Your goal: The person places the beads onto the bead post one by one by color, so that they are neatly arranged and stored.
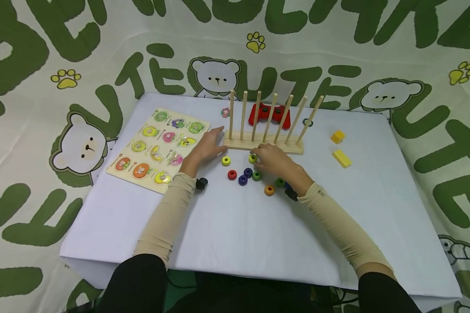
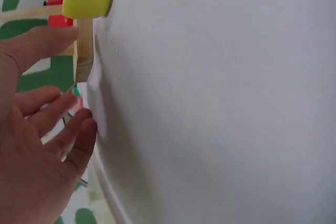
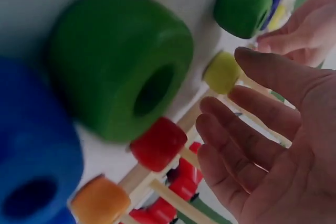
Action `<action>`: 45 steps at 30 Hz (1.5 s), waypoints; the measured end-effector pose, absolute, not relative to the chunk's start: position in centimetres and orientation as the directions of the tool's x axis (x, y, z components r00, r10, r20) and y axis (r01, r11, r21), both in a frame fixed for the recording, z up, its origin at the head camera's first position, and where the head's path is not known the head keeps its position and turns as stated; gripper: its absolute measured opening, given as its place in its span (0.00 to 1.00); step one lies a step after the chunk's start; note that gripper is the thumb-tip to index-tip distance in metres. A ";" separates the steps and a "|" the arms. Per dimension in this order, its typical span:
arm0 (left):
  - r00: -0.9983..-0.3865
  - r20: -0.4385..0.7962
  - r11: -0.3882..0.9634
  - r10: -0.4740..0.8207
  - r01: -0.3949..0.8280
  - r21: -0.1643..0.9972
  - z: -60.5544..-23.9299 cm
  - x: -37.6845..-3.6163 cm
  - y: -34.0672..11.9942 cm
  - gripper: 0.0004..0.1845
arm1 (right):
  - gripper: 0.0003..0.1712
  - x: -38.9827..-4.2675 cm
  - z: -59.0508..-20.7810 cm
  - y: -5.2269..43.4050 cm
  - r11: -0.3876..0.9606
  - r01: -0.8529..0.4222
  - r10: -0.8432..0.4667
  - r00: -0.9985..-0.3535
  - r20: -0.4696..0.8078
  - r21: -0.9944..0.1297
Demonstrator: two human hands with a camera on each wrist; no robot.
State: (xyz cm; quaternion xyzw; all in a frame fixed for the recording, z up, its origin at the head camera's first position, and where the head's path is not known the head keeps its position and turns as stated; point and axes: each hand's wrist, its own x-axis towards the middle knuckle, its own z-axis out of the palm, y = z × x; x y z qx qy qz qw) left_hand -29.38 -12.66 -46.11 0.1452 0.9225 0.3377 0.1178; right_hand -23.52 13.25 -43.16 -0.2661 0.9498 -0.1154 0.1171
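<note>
Board (image 1: 170, 116) holds fruit pieces (image 1: 169, 137); left fingers (image 2: 81, 142) loose near rack (image 1: 239, 144), right fingers (image 3: 236, 127) unclenched beside bead (image 3: 222, 73).

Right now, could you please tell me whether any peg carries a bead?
No, all seven pegs stand bare in the head view.

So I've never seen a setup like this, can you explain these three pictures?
No robot here, just a person working bare-handed. The wide picture comes from a head camera looking down; the other two come from wrist cameras, one per arm. On the white table lie a fruit board, a peg rack, coloured beads, a red controller and two blocks. The left hand is by the rack's end, holding nothing. The right hand is at a yellow bead; whether it pinches it, I can't tell.
</note>
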 end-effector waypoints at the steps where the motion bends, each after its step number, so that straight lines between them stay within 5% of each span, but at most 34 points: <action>1: -0.925 -0.131 0.726 0.356 0.186 0.663 -46.3 -29.6 -12.8 0.46 | 0.24 -23.7 -43.3 13.1 0.833 -0.475 -0.532 -0.828 -0.175 -0.285; 12: -0.929 -0.112 0.686 0.352 0.175 0.706 -47.3 -29.9 -12.9 0.42 | 0.21 -24.1 -41.4 12.9 0.819 -0.458 -0.529 -0.836 -0.147 -0.344; 18: -0.934 -0.096 0.680 0.344 0.178 0.711 -47.4 -29.8 -13.2 0.41 | 0.22 -24.7 -35.0 11.9 0.741 -0.497 -0.498 -0.858 0.127 -0.451; 26: -0.933 -0.099 0.690 0.347 0.182 0.701 -47.5 -29.9 -13.3 0.41 | 0.20 -27.3 -31.0 8.4 0.686 -0.596 -0.426 -0.794 0.434 -0.418; 45: -0.932 -0.070 0.671 0.355 0.202 0.713 -47.7 -30.1 -13.1 0.41 | 0.24 -28.8 -31.5 7.2 0.781 -0.487 -0.371 -0.865 0.337 -0.391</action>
